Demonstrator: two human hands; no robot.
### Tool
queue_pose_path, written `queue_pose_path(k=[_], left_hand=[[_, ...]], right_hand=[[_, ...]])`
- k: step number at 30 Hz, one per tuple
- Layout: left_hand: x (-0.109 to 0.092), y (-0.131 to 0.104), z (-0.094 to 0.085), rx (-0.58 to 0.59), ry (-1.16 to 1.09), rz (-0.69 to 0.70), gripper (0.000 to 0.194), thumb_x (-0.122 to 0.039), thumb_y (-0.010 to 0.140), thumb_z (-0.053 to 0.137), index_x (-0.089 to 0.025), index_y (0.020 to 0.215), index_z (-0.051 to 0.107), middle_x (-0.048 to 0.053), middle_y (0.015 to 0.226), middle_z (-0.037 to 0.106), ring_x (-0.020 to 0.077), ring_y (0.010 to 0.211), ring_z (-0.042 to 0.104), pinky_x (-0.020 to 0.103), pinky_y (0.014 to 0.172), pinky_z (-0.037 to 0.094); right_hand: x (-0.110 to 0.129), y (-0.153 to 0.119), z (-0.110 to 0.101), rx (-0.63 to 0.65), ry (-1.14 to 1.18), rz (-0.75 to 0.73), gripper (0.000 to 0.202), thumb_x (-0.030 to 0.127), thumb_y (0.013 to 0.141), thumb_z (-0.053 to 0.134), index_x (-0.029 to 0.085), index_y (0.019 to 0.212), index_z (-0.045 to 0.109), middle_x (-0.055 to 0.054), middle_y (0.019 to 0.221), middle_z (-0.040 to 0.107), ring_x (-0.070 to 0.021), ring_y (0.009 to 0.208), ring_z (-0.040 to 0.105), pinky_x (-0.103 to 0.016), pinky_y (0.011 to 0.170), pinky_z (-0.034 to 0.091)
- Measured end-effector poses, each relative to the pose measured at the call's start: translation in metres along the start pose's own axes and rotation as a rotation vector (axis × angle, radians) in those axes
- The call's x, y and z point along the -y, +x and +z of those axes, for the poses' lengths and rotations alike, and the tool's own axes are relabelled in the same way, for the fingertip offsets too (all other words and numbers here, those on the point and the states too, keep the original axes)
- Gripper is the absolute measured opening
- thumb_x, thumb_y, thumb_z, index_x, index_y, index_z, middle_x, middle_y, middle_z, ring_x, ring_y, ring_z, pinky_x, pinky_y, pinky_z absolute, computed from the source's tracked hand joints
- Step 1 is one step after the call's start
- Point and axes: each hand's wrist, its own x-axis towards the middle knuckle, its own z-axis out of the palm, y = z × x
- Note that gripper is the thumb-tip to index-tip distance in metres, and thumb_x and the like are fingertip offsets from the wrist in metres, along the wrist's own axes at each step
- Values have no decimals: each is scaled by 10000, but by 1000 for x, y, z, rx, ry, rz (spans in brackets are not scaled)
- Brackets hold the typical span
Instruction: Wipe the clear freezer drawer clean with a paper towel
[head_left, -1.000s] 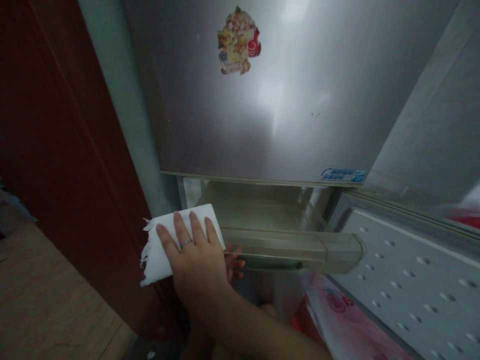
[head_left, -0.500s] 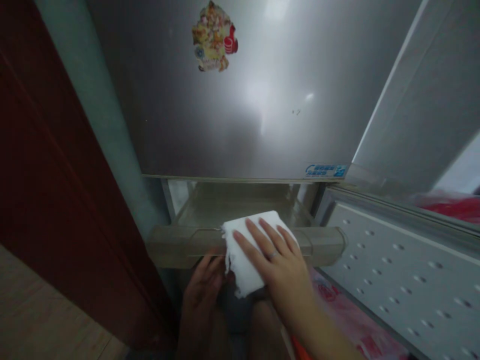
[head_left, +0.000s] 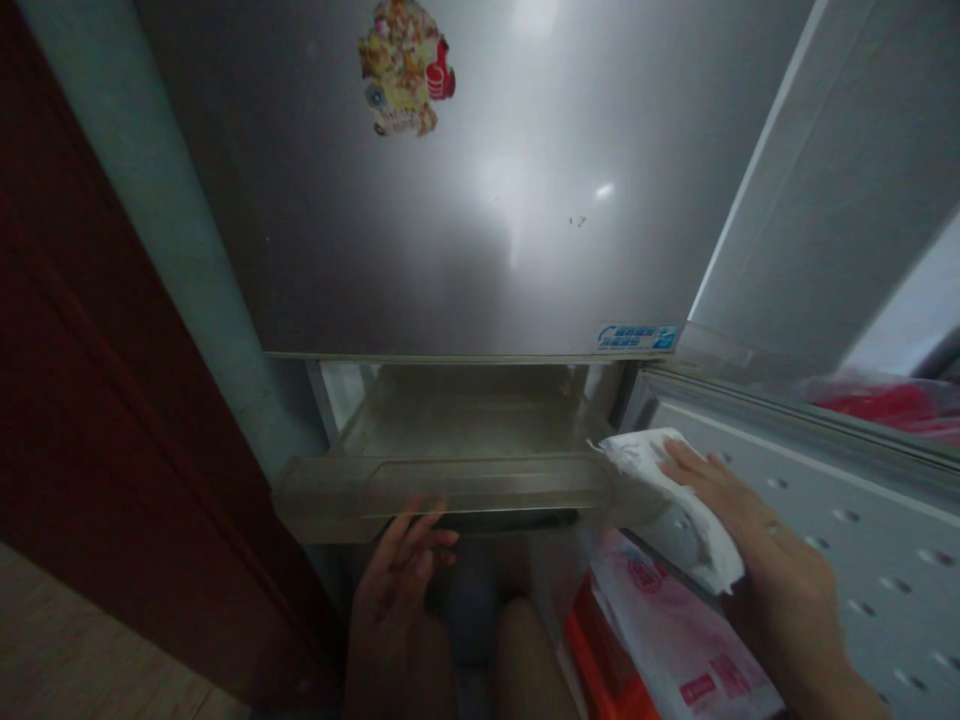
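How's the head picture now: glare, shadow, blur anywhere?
Head view: white glare on the fridge door, with a darker patch below, shadow or reflection; head view: left hand dim by the drawer front; head view: right hand and white cloth better lit, slightly soft; head view: red panel at far left very dark.

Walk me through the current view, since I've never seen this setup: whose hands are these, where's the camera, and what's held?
No robot here: these are a person's bare hands, filmed by a camera worn on the head, looking forward and down. The right hand holds a white cloth at the right end of a translucent drawer. The left hand is by the drawer front's lower edge, with nothing visibly held. Above is a metallic door with a sticker; lower right lies a printed bag.
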Motion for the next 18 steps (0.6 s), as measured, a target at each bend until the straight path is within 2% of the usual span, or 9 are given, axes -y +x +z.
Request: queue_pose_path(k=[2,4,9,11,14,18], left_hand=[[-1,0,0,14,8,16,400,-300,840,705,-280,1234,641,63,1279,656,142,954,675,197,781,560],[-2,-1,1,29,-3,30,397,-296,838,707,-275,1229,642,68,1280,655,147,955,676,205,775,561],[-4,0,5,-8,-39,26,394,-305,812,733,-267,1196,656,70,1232,684,138,914,684,191,740,559],[-5,0,6,7,-34,21,393,-312,815,729,-275,1199,654,65,1238,682,136,919,684,188,745,556],[-4,-1,5,19,-25,4,414,-323,814,727,-271,1216,644,74,1263,666,147,926,685,205,758,558],[4,-2,4,-29,30,-2,464,-381,822,693,-245,1259,617,97,1253,666,247,1034,672,332,836,571]], right_hand=[[-1,0,1,-4,-37,-7,485,258,940,501,119,1401,447,-165,1382,568,-200,1360,455,-390,1181,315],[-1,-1,5,42,-53,-32,495,187,961,419,155,1453,381,-146,1400,560,-197,1366,448,-429,1172,329],[17,2,19,109,-112,-79,557,82,963,301,166,1511,243,-158,1444,512,-210,1429,344,-517,1124,371],[33,9,23,115,-131,-86,555,86,966,294,158,1513,231,-163,1443,512,-233,1434,333,-546,1097,395],[65,28,31,105,-121,-107,535,90,964,284,166,1493,298,-162,1445,508,-280,1397,395,-573,1043,449],[115,57,45,35,-26,-129,493,81,945,358,227,1403,469,-143,1398,559,-289,1318,499,-545,1027,484]])
